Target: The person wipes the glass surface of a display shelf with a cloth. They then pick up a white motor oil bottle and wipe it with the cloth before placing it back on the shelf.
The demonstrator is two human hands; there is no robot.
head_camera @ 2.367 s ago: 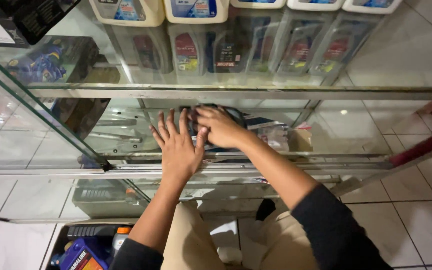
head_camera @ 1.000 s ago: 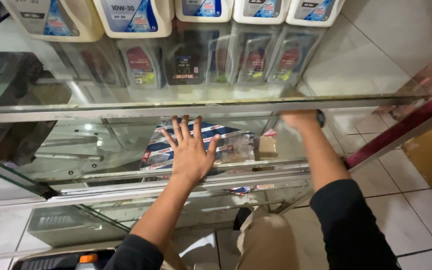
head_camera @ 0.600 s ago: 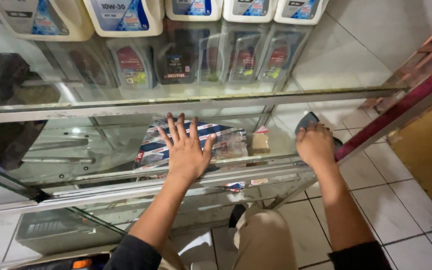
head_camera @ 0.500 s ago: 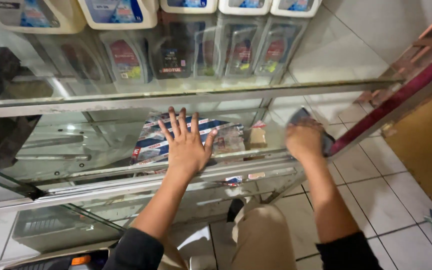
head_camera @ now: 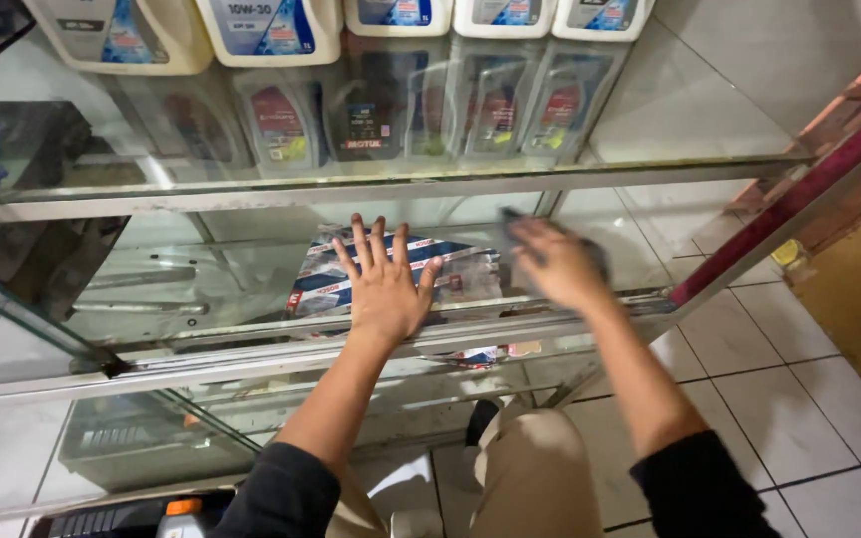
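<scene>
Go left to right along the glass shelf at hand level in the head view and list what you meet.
Black box behind the glass → striped flat packages under the glass → left hand → right hand with a dark cloth → dark red bar.

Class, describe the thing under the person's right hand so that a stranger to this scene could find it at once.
Start at the glass display cabinet and find its sloping front pane. The right hand, blurred, presses a dark cloth flat on that glass, right of the spread left hand. Unlike the white and blue boxes nearby, it lies outside the glass, soft and dark.
</scene>
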